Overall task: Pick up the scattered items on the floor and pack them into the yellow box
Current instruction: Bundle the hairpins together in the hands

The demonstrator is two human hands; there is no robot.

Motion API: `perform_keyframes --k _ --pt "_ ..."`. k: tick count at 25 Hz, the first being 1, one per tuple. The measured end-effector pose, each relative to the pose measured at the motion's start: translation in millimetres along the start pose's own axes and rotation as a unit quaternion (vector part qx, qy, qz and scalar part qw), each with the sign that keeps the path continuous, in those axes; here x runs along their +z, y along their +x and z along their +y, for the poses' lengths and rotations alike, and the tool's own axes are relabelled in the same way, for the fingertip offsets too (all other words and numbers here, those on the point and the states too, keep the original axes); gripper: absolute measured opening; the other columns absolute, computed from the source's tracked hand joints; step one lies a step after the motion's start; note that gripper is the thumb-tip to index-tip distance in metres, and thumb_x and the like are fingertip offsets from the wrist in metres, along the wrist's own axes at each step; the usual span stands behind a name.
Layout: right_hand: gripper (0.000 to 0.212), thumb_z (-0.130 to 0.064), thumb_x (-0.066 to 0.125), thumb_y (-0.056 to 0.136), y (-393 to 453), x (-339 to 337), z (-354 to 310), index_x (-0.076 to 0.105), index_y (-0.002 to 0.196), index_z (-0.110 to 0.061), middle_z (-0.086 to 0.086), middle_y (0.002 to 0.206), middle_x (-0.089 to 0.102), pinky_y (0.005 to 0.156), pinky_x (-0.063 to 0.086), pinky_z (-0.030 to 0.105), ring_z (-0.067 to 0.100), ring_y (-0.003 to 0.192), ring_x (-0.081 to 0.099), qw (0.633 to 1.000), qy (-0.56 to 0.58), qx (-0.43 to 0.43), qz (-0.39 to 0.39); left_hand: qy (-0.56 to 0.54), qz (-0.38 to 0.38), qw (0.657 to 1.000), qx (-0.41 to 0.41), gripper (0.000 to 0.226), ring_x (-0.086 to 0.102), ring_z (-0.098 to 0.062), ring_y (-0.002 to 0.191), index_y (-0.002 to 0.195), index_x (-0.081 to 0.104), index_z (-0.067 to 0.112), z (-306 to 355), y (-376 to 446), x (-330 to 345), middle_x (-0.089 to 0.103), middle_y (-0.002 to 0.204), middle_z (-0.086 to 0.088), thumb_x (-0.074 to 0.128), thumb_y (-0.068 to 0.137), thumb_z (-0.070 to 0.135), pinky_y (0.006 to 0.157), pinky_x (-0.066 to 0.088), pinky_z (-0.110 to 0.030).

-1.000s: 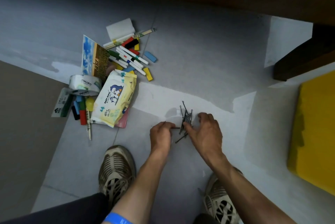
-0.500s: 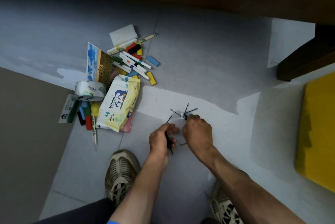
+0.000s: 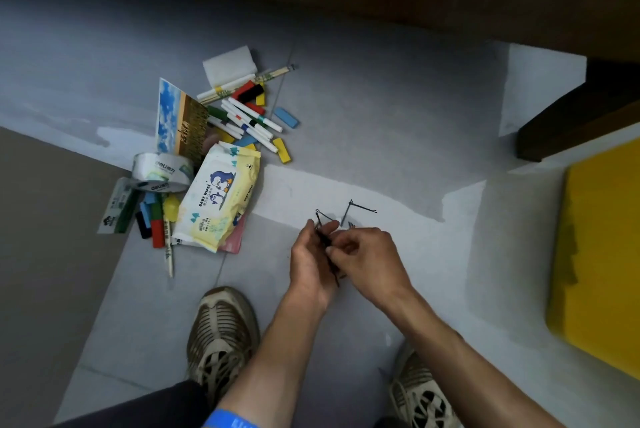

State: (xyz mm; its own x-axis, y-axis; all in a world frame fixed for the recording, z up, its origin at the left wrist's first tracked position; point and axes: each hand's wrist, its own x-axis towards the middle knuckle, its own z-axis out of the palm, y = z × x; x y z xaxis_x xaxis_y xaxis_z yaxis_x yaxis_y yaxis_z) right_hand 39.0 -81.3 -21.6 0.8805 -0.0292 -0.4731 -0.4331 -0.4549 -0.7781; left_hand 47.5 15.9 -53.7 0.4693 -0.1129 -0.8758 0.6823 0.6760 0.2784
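Yellow box (image 3: 602,240) sits on the grey floor (image 3: 381,116), well off to the right of the baby wipes pack (image 3: 218,202). Piled just behind and left of that pack: a tape roll (image 3: 161,171), markers (image 3: 254,123) and coloured blocks (image 3: 281,150). Right of the pack, the left hand (image 3: 311,261) curls round a bundle of black hairpins (image 3: 327,247), and the right hand (image 3: 369,259) pinches the same bundle from the other side. Loose hairpins (image 3: 362,208) lie on the floor just beyond the fingers.
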Motion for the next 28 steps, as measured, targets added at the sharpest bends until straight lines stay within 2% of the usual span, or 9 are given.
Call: perform_keyframes --k 4,6,8,13,16,18,21,23,28 --pt "0.014 -0.021 0.061 0.088 20.5 -9.0 14.1 0.069 0.099 -0.017 0.002 0.098 0.069 0.074 0.051 0.034 0.024 0.089 0.065 0.97 -0.192 -0.07 0.131 0.005 0.05 0.999 0.021 0.021 0.051 -0.015 0.051 0.081 0.059 0.012 9.8 -1.5 -6.6 0.056 0.061 -0.002 0.044 0.093 0.023 0.046 0.035 -0.025" --pt "0.023 -0.024 0.053 0.094 34.8 -11.0 26.6 0.062 0.112 -0.012 0.008 0.11 0.06 0.076 0.048 0.037 0.03 0.099 0.057 0.936 -0.337 -0.046 0.094 0.001 0.064 0.998 0.016 0.021 0.046 -0.013 0.049 0.08 0.058 0.013 14.8 -2.7 -16.2 0.052 0.059 -0.001 0.046 0.093 0.024 0.044 0.032 -0.024" --pt "0.02 -0.019 0.047 0.096 44.1 -4.4 33.6 0.061 0.103 -0.008 0.01 0.107 0.059 0.073 0.046 0.037 0.031 0.098 0.056 0.913 -0.402 -0.032 0.067 -0.008 0.063 0.998 0.008 0.02 0.043 -0.012 0.048 0.082 0.057 0.014 19.8 -1.9 -23.5 0.05 0.058 0.001 0.045 0.096 0.023 0.047 0.033 -0.024" --pt "0.024 -0.025 0.048 0.09 48.0 -4.8 26.1 0.061 0.094 -0.005 0.012 0.099 0.064 0.072 0.046 0.034 0.03 0.093 0.06 0.928 -0.369 0.021 0.047 -0.028 0.061 0.998 0.0 0.024 0.042 -0.012 0.044 0.088 0.059 0.012 18.5 1.4 -24.3 0.051 0.06 -0.001 0.043 0.099 0.026 0.061 0.043 -0.031" --pt "0.022 -0.03 0.06 0.079 33.8 -1.0 5.0 0.064 0.07 -0.01 0.005 0.071 0.068 0.061 0.05 0.034 0.019 0.068 0.064 0.991 -0.127 0.039 -0.009 -0.035 0.038 0.999 -0.007 0.034 0.059 -0.023 0.062 0.088 0.061 0.011 16.0 0.2 -20.1 0.06 0.071 -0.008 0.043 0.097 0.038 0.067 0.046 -0.036" --pt "0.019 -0.034 0.063 0.078 17.4 10.1 -5.5 0.064 0.068 -0.017 -0.004 0.065 0.066 0.056 0.049 0.03 0.006 0.059 0.06 0.997 -0.063 0.004 -0.04 -0.042 0.038 0.998 0.004 0.039 0.064 -0.028 0.073 0.086 0.06 0.011 14.0 1.5 -17.6 0.064 0.08 -0.011 0.038 0.099 0.04 0.069 0.048 -0.037" --pt "0.016 -0.038 0.06 0.085 25.1 18.5 0.2 0.065 0.087 -0.022 -0.005 0.091 0.066 0.071 0.051 0.033 0.016 0.084 0.063 0.984 -0.161 -0.047 0.065 -0.057 0.058 0.996 0.029 0.039 0.057 -0.021 0.061 0.081 0.059 0.012 18.3 1.5 -23.5 0.059 0.067 -0.007 0.039 0.099 0.041 0.062 0.043 -0.033" --pt "0.037 -0.048 0.059 0.086 41.0 26.2 4.3 0.063 0.105 -0.017 0.002 0.108 0.06 0.078 0.05 0.036 0.024 0.098 0.059 0.962 -0.261 -0.037 0.065 -0.036 0.075 0.995 0.048 0.042 0.051 -0.018 0.054 0.078 0.06 0.013 24.8 -1.0 -34.7 0.056 0.061 -0.004 0.04 0.097 0.046 0.057 0.038 -0.032" --pt "0.027 -0.033 0.052 0.093 52.7 56.7 5.7 0.067 0.099 -0.011 0.006 0.103 0.06 0.066 0.046 0.035 0.029 0.095 0.06 0.902 -0.418 -0.103 0.042 -0.032 0.094 0.993 0.064 0.041 0.049 -0.017 0.052 0.078 0.061 0.014 41.5 -2.9 -55.1 0.054 0.06 -0.003 0.044 0.096 0.046 0.052 0.039 -0.028"
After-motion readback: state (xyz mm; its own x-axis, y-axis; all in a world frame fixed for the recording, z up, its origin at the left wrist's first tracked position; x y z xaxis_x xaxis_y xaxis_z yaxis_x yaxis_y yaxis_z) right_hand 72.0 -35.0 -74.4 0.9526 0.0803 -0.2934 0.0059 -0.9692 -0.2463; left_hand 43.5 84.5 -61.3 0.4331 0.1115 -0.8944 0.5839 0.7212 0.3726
